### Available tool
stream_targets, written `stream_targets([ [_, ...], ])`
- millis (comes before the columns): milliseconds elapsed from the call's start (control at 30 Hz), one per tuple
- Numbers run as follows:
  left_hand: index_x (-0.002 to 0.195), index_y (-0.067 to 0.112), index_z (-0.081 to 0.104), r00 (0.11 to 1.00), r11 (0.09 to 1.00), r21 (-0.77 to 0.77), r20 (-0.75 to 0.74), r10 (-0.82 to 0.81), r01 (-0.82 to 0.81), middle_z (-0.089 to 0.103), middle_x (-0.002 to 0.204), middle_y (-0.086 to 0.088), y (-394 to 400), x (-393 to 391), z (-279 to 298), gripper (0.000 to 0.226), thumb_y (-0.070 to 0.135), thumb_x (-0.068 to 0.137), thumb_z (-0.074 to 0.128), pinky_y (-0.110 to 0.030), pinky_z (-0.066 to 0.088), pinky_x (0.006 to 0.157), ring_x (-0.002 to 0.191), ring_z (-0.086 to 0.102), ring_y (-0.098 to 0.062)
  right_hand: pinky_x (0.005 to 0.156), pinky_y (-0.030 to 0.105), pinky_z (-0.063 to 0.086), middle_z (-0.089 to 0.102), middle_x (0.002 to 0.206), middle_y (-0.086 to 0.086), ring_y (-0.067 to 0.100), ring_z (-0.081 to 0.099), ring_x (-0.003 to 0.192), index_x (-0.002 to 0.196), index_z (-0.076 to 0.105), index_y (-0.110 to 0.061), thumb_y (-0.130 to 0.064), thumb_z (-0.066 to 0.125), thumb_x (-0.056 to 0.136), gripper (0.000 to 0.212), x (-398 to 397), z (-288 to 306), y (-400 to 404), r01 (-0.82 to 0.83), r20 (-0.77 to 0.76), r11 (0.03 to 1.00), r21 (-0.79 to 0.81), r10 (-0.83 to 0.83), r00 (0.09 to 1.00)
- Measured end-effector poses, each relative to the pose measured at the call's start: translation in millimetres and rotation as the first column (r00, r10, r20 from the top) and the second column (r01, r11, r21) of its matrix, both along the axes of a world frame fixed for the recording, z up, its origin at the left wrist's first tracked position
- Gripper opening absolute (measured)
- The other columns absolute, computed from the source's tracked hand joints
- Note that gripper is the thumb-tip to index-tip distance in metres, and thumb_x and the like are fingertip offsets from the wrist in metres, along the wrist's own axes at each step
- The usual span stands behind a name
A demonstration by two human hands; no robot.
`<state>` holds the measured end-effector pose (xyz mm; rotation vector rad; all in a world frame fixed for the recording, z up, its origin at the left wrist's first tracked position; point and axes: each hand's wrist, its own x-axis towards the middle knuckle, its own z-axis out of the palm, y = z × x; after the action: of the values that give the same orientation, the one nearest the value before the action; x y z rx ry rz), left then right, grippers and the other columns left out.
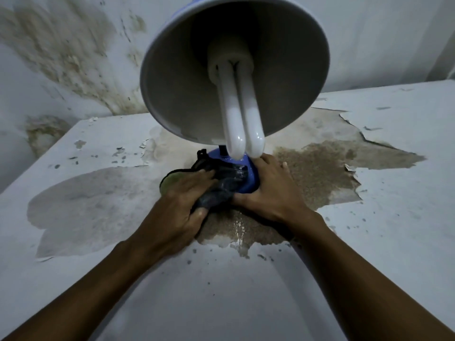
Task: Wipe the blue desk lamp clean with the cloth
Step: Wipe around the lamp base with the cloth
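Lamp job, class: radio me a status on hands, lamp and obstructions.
Left hand presses dark cloth on blue lamp base. Right hand steadies base. Shade and bulb overhang.

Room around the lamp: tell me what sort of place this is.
Probably a damp, run-down room in a home, though little shows. The wall is stained as if by mould, the table has peeling paint, and on it stands a lamp being wiped with a cloth.

left hand [183,193] presses cloth [221,183] | right hand [268,190] grips lamp base [250,179]
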<state>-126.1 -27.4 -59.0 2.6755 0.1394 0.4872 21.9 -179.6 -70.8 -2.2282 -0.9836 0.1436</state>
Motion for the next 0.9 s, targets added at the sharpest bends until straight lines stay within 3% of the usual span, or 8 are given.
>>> stream_targets([
  [67, 0.138, 0.031, 0.049, 0.997, 0.996, -0.061, 0.029, 0.065, -0.063, 0.050, 0.142, 0.009, 5, 8, 4, 0.044, 0.021, 0.095, 0.048, -0.031, 0.037, 0.109, 0.131, 0.043, -0.006, 0.119, 0.054, 0.023, 0.044, 0.148, -0.002, 0.019, 0.040, 0.136, 0.150, 0.037, -0.026, -0.082, 0.066, 0.063, 0.107, -1, 2, -2, 0.012, -0.012, 1.000, 0.007, -0.012, 1.000],
  [133, 0.130, 0.030, 0.055, 0.986, 0.979, -0.132, 0.032, 0.162, -0.156, 0.061, 0.123, 0.006, 8, 30, 12, 0.037, 0.017, 0.097, 0.046, -0.016, 0.042, 0.087, 0.114, 0.056, -0.012, 0.118, 0.053, 0.024, 0.044, 0.146, -0.002, 0.020, 0.043, 0.133, 0.149, 0.038, -0.023, -0.080, 0.068, 0.063, 0.107, -3, 3, -3, 0.022, -0.010, 1.000, 0.001, -0.022, 1.000],
  [200, 0.116, 0.023, 0.061, 0.962, 0.954, -0.131, 0.025, 0.274, -0.268, 0.066, 0.108, -0.003, 4, 48, 19, 0.028, 0.012, 0.093, 0.049, -0.016, 0.038, 0.065, 0.095, 0.061, -0.021, 0.118, 0.053, 0.025, 0.045, 0.144, -0.001, 0.020, 0.044, 0.132, 0.148, 0.039, -0.021, -0.079, 0.069, 0.063, 0.107, -3, 3, -3, 0.028, -0.007, 1.000, 0.004, -0.028, 1.000],
  [300, 0.122, 0.023, 0.059, 0.981, 0.979, -0.076, 0.001, 0.192, -0.191, 0.062, 0.122, 0.002, -7, 38, 15, 0.030, 0.017, 0.093, 0.050, -0.025, 0.046, 0.088, 0.108, 0.058, -0.014, 0.118, 0.054, 0.025, 0.046, 0.144, -0.001, 0.020, 0.044, 0.132, 0.148, 0.040, -0.022, -0.080, 0.067, 0.061, 0.108, -1, 2, -2, 0.014, -0.006, 1.000, 0.006, -0.014, 1.000],
  [400, 0.141, 0.028, 0.048, 0.999, 0.998, -0.059, -0.036, -0.017, 0.015, 0.047, 0.146, 0.009, -11, 16, 5, 0.048, 0.026, 0.093, 0.049, -0.036, 0.031, 0.114, 0.137, 0.039, -0.006, 0.119, 0.054, 0.022, 0.044, 0.147, 0.000, 0.021, 0.041, 0.136, 0.149, 0.038, -0.024, -0.081, 0.062, 0.056, 0.112, 2, 2, -2, -0.012, 0.017, 1.000, -0.023, 0.012, 1.000],
  [600, 0.132, 0.028, 0.053, 0.970, 0.969, -0.050, 0.014, 0.244, -0.243, 0.059, 0.127, 0.001, -20, 47, 17, 0.039, 0.024, 0.093, 0.048, -0.032, 0.045, 0.096, 0.114, 0.055, -0.017, 0.116, 0.053, 0.029, 0.043, 0.145, 0.000, 0.021, 0.043, 0.132, 0.150, 0.037, -0.023, -0.081, 0.068, 0.053, 0.117, 6, 2, -5, -0.037, 0.005, 0.998, -0.042, 0.037, 0.999],
  [767, 0.136, 0.027, 0.052, 1.000, 1.000, 0.023, -0.001, -0.008, 0.008, 0.057, 0.135, 0.006, -36, 33, 15, 0.047, 0.026, 0.089, 0.051, -0.030, 0.038, 0.106, 0.124, 0.050, -0.012, 0.114, 0.051, 0.033, 0.047, 0.138, -0.002, 0.020, 0.049, 0.126, 0.147, 0.041, -0.025, -0.071, 0.073, 0.052, 0.110, 9, 4, -7, -0.054, -0.001, 0.998, -0.009, 0.054, 0.999],
  [900, 0.135, 0.032, 0.049, 0.993, 0.993, 0.017, -0.002, 0.116, -0.116, 0.055, 0.136, 0.007, -18, 43, 19, 0.040, 0.026, 0.095, 0.047, -0.033, 0.041, 0.104, 0.122, 0.050, -0.011, 0.114, 0.049, 0.035, 0.046, 0.142, -0.002, 0.020, 0.047, 0.128, 0.151, 0.036, -0.025, -0.073, 0.080, 0.051, 0.119, 9, 4, -8, -0.045, -0.008, 0.999, -0.024, 0.045, 0.999],
])
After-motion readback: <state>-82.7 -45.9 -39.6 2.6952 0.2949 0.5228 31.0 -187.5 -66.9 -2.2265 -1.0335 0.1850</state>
